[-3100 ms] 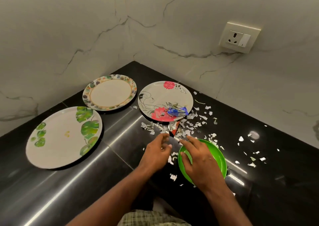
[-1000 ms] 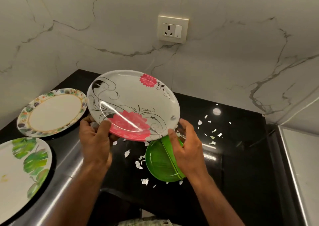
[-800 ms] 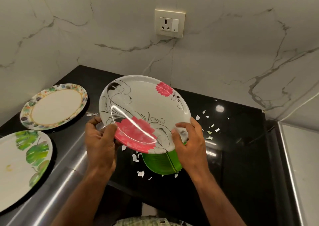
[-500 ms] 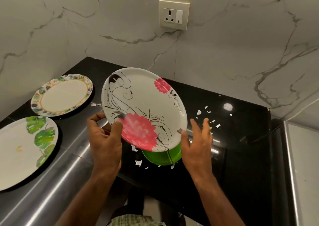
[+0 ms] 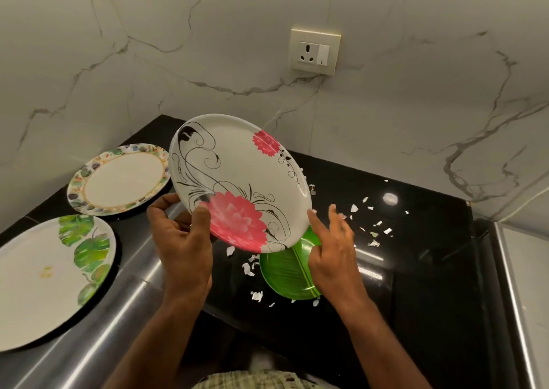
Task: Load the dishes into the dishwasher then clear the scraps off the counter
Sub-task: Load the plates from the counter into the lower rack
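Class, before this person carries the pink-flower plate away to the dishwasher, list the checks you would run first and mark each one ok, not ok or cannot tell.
1. Left hand grips the pink-flower plate at its lower rim: ok.
2. Right hand supports the plate: not ok; its fingers are loose beside the rim.
3. Plate face free of scraps: ok; it is held tilted and looks bare.
4. Green plate below it free of scraps: ok.
5. Counter cleared of paper scraps: not ok.
6. Dishwasher open and ready: cannot tell; it is not in view.
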Demonstrator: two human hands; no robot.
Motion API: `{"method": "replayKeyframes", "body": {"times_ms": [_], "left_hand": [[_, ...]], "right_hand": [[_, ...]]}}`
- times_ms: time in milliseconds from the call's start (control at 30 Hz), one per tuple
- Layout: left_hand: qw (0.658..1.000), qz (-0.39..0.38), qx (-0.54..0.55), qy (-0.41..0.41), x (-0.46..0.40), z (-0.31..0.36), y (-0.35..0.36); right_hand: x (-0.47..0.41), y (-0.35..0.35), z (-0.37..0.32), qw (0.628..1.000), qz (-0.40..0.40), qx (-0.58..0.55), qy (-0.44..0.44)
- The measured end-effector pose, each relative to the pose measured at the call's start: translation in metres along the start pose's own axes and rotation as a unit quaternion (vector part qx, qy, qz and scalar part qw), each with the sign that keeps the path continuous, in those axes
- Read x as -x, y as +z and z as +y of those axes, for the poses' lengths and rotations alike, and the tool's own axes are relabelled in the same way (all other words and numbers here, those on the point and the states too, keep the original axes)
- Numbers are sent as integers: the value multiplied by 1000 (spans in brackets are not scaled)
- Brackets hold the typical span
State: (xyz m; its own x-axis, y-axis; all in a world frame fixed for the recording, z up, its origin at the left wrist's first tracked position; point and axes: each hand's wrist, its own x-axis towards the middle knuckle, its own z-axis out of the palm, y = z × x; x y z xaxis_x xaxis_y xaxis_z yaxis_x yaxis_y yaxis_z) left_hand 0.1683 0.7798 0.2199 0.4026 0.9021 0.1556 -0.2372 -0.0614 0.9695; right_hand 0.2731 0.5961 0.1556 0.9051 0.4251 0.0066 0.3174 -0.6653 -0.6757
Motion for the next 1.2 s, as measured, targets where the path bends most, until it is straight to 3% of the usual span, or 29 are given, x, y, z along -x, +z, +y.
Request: {"method": "replayKeyframes", "body": {"times_ms": [133,233,500,700,1000,1200], "left_hand": [[999,0,24,-31,-9,-1,-10],[998,-22,23,-61,-16,-7,-19],[990,-116,5,-81,-16,-23,-7],[973,-214,-5,-90,-7,-26,11],[915,-384,-4,-125,27,-30,46],[866,-484,-9,-127,69,-23,60]], "right_hand": [[2,2,-14,986,11,-159,40],[2,0,-18,971,56,-217,85],[17,5,-8,982,61,-94,149],[54,-2,6,971,160,-46,171],[138,-7,34,920,273,-60,276],[174,-17,47,899,316,-99,287]]}}
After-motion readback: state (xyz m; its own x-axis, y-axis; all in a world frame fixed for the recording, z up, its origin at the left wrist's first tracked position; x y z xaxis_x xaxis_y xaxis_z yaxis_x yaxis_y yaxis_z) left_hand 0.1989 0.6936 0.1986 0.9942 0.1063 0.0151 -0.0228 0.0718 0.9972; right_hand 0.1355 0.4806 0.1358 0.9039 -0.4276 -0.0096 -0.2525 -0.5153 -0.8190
